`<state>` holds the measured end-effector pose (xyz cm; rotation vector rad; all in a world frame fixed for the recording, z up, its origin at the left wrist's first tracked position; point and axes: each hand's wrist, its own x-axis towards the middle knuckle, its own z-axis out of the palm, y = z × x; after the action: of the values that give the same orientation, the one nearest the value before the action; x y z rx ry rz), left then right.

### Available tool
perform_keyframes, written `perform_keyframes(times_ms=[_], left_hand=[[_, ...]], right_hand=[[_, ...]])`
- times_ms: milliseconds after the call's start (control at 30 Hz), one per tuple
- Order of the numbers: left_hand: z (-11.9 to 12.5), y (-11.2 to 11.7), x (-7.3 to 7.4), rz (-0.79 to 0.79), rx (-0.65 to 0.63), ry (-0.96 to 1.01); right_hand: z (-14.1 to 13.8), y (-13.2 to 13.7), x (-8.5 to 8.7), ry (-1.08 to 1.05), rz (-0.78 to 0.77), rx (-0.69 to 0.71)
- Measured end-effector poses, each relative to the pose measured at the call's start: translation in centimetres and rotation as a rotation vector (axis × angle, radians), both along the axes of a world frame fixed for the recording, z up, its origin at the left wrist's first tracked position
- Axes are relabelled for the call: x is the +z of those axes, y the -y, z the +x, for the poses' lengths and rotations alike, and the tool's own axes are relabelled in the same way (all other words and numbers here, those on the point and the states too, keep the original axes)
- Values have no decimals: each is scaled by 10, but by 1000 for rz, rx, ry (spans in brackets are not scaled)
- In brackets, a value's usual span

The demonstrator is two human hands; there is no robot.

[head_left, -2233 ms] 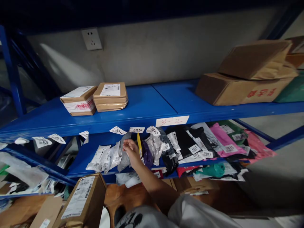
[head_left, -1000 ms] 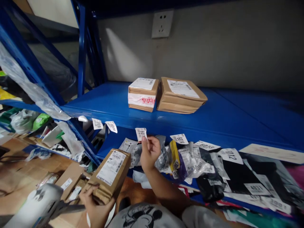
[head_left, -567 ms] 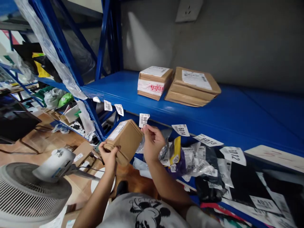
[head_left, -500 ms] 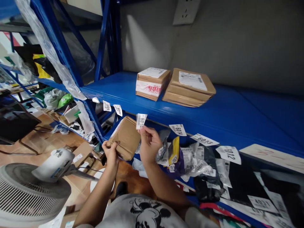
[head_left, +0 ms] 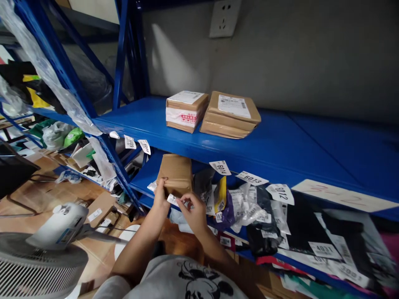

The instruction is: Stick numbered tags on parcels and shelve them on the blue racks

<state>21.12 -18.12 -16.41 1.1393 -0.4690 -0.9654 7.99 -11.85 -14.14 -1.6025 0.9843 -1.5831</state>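
A brown cardboard box [head_left: 176, 169] sits at the front of the lower blue shelf, partly under the upper one. My left hand [head_left: 160, 198] grips its near left edge, thumb on top and the other fingers mostly hidden. Between the fingertips of my right hand [head_left: 193, 211] is a small white sticker label [head_left: 172, 199], held against or just off the box's near edge; contact is unclear. Its printing is mostly covered. Right of the box lie a dark plastic parcel [head_left: 204, 182] and a yellow one [head_left: 221, 193].
Two taped cartons, a smaller one [head_left: 186, 110] and a larger one [head_left: 230, 114], rest on the upper shelf [head_left: 299, 145]. Numbered labels such as 6013 [head_left: 252, 177] hang along its front edge. A grey fan [head_left: 43, 259] stands at lower left, near boxes on the floor.
The box has moved from mid-air onto the lower shelf, still in my left hand. My right hand has brought the label down from the upper shelf's edge to the box.
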Motion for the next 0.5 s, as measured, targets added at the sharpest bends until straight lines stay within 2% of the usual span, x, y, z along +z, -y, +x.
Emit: perform_keyframes(times_ms=[167, 233, 300, 400, 500], left_hand=[[1, -19, -1, -64, 231, 428], [10, -25, -3, -149, 249, 623], [19, -24, -8, -283, 200, 920], [28, -11, -19, -455, 48, 1333], [30, 5, -32, -500, -147, 1474]], right_hand=[[-32, 11, -5, 176, 84, -27], [-46, 16, -11, 247, 136, -13], [-53, 21, -18, 293, 179, 15], [-50, 28, -28, 310, 203, 57], [-42, 34, -35, 270, 186, 77]])
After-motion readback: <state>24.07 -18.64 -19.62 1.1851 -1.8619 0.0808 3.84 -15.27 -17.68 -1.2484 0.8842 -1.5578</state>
